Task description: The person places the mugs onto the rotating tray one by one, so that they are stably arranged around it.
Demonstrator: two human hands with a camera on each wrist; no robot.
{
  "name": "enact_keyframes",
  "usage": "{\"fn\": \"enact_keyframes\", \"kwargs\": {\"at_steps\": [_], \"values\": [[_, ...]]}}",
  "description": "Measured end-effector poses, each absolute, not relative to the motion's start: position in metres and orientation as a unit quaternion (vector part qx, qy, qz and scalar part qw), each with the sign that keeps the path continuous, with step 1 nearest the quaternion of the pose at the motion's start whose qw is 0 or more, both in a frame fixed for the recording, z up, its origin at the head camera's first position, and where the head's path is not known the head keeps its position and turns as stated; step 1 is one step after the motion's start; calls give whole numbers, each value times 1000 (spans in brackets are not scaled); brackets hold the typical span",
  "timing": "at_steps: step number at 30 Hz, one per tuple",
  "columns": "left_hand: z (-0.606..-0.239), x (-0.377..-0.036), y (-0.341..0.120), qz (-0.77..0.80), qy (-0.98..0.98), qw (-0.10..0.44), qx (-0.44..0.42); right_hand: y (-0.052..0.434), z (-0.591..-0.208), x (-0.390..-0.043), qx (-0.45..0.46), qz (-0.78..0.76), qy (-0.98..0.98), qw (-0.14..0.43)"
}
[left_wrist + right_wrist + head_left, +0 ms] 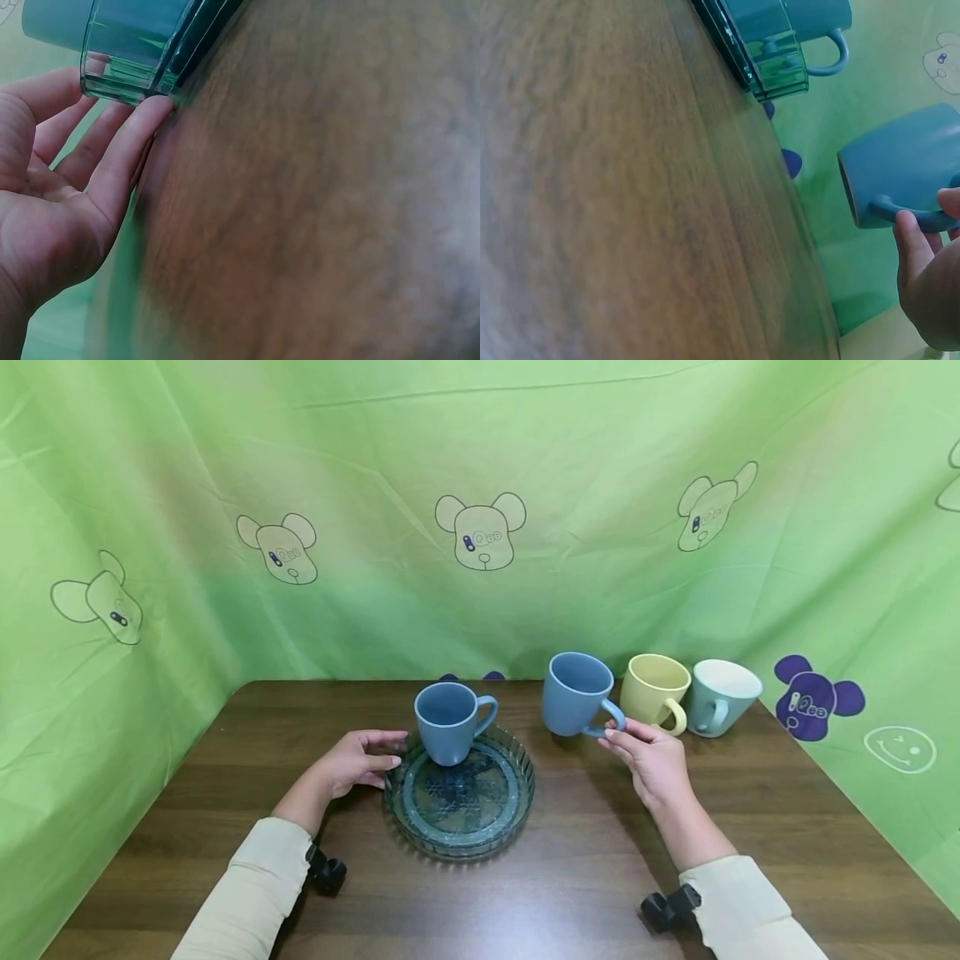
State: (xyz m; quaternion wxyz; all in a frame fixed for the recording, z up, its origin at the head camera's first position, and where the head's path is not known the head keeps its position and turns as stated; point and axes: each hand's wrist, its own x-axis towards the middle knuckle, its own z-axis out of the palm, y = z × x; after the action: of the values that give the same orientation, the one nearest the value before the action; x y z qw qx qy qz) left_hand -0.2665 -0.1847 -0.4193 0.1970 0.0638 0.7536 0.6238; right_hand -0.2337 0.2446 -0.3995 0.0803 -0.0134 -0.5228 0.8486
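A blue mug (pixel 577 693) hangs above the back of the table, its handle pinched by my right hand (pixel 654 764). In the right wrist view the held mug (pixel 904 165) shows its base clear of the wood, with thumb and fingers on the handle. My left hand (pixel 356 766) touches the left side of a round, clear ribbed glass tray (pixel 459 843), fingers loosely extended. The left wrist view shows fingertips right at the tray's wall (pixel 124 71). A second blue mug (pixel 447 727) stands upright on the back of the tray, handle to the right.
Right of the held mug are a yellow mug (pixel 654 689) and a pale teal mug (pixel 720 697) with a white inside. All this is on a brown wooden table (pixel 465 910). A green curtain (pixel 375 610) with bear drawings hangs right behind the table.
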Motion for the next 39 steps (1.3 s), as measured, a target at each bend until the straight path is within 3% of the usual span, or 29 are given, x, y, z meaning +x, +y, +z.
{"fn": "enact_keyframes", "kwargs": {"at_steps": [39], "values": [[-424,-255,-182,655,733,172,55,239,-390,-211,47,828,-557,50]]}}
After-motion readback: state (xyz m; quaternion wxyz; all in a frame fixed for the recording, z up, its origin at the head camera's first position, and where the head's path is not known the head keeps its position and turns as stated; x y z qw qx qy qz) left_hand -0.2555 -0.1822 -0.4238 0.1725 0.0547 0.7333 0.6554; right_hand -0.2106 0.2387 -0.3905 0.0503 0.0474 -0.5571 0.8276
